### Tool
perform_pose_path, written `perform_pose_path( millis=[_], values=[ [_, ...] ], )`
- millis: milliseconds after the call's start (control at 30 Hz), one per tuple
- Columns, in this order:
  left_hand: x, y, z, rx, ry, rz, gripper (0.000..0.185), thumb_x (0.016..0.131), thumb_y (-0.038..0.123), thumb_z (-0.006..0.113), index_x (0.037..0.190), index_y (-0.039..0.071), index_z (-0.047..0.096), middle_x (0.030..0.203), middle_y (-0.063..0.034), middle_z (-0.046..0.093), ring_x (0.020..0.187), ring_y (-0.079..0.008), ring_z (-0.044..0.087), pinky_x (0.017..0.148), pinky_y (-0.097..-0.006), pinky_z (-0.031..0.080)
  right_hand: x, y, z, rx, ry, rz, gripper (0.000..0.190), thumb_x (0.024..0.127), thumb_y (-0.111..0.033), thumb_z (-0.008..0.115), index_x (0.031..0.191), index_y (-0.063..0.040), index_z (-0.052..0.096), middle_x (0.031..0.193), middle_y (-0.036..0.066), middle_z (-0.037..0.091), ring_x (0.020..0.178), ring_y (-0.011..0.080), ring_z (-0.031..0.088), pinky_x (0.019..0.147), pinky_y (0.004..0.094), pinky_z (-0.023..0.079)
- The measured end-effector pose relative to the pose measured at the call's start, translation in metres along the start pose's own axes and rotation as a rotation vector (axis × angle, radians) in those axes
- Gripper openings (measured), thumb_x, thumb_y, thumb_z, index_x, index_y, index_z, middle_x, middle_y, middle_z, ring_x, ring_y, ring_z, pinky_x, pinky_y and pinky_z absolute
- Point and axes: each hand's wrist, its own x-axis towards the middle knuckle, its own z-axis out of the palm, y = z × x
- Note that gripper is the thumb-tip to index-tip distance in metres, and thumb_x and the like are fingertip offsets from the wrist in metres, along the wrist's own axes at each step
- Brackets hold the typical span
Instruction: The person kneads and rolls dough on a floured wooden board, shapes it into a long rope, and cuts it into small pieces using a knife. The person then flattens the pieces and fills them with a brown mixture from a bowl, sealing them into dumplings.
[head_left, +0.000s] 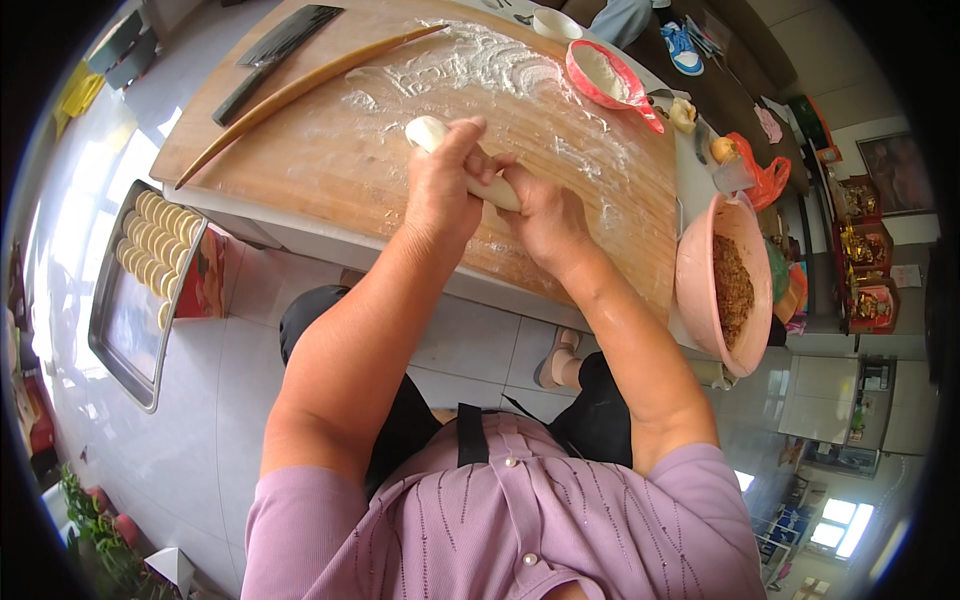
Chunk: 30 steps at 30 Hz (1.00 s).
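Observation:
A thick roll of white dough (495, 193) spans my two hands above a floured wooden board (300, 165). My left hand (444, 180) wraps around its middle, and a rounded end bulges out past the thumb. At the other end, my right hand (546, 217) grips the dough with curled fingers. Loose flour (487, 64) is spread over the far part of the board. Beyond my left hand lie a tapered wooden rolling pin (300, 90) and a dark-bladed cleaver (281, 49). My palms hide part of the roll.
A pink basin of minced filling (686, 262) stands at the right edge. A red scoop with flour (592, 90) and a white bowl (556, 25) sit at the back. Left and lower, a metal tray (101, 315) holds rows of dumplings (157, 232). A person's shoe (681, 49) shows beyond the table.

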Motion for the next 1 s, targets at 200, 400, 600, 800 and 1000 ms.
perform_pose_path(
  millis=[200,400,600,800,1000],
  values=[
    [0.021,0.031,-0.015,-0.145,-0.008,0.095,0.024,0.09,0.013,0.071,0.077,0.012,0.051,0.061,0.0015,0.043,0.052,-0.0132,0.044,0.059,-0.0346,0.044,-0.016,0.025,-0.001,-0.03,-0.036,0.17,0.014,0.085,-0.008,0.067,0.096,-0.01,0.058,0.087,0.017,0.07,0.084,0.0408,0.067,0.072,0.0475,0.053],
    [-0.001,-0.008,-0.007,0.038,0.009,-0.028,0.014,0.092,0.012,0.068,0.099,0.004,0.058,0.067,-0.0041,0.048,0.057,-0.0193,0.051,0.062,-0.039,0.05,-0.011,0.004,-0.007,-0.033,0.034,-0.008,0.014,0.085,-0.005,0.067,0.095,-0.008,0.057,0.084,0.018,0.067,0.082,0.0401,0.067,0.067,0.0438,0.052],
    [0.005,0.01,-0.003,-0.009,-0.022,-0.022,0.01,0.094,0.012,0.067,0.096,0.005,0.06,0.063,0.0013,0.04,0.054,-0.0129,0.04,0.062,-0.0354,0.046,-0.025,0.015,-0.011,-0.227,-0.037,-0.033,0.018,0.083,-0.005,0.068,0.092,-0.008,0.053,0.08,0.018,0.065,0.078,0.043,0.064,0.064,0.0472,0.051],
    [0.013,0.022,0.005,-0.14,0.177,-0.007,0.014,0.092,0.006,0.068,0.086,0.009,0.056,0.061,0.0026,0.039,0.052,-0.0127,0.037,0.058,-0.0326,0.04,-0.025,0.02,-0.019,-0.306,-0.017,-0.039,0.019,0.081,-0.002,0.065,0.09,-0.008,0.05,0.083,0.016,0.064,0.08,0.0425,0.063,0.062,0.0497,0.05],
    [0.012,0.027,-0.003,-0.07,-0.001,-0.003,0.022,0.093,0.008,0.069,0.08,0.011,0.051,0.057,0.0054,0.034,0.048,-0.0094,0.029,0.05,-0.0287,0.032,-0.034,0.03,-0.018,-0.322,0.02,-0.103,0.021,0.08,0.002,0.063,0.091,-0.009,0.049,0.082,0.014,0.063,0.079,0.0423,0.062,0.06,0.0505,0.048]
  ],
)
